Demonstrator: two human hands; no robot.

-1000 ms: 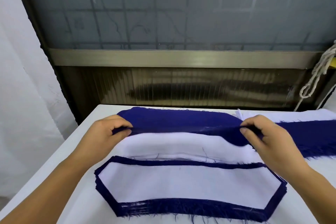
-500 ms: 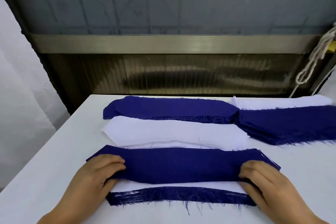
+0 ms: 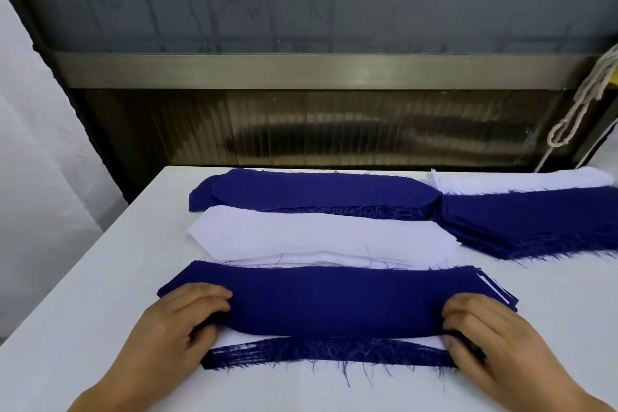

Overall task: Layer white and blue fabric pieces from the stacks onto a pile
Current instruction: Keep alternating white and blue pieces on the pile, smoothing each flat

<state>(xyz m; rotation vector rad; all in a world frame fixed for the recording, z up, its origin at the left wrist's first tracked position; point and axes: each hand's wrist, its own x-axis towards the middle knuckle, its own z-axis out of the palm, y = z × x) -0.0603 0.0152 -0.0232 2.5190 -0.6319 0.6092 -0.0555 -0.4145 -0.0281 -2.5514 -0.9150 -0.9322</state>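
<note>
Since half a second ago we have barely shifted the blue piece point(image 3: 329, 303); it lies across the pile point(image 3: 327, 356) nearest us, its near edge short of the pile's frayed edge. Our left hand point(image 3: 180, 321) and right hand point(image 3: 481, 334) pinch its two ends, fingers curled over the cloth, thumbs apparently tucked beneath. We should draw both ends toward us evenly, square the corners, then smooth outward. Behind sit the white stack point(image 3: 321, 236) and the blue stack point(image 3: 311, 191).
</note>
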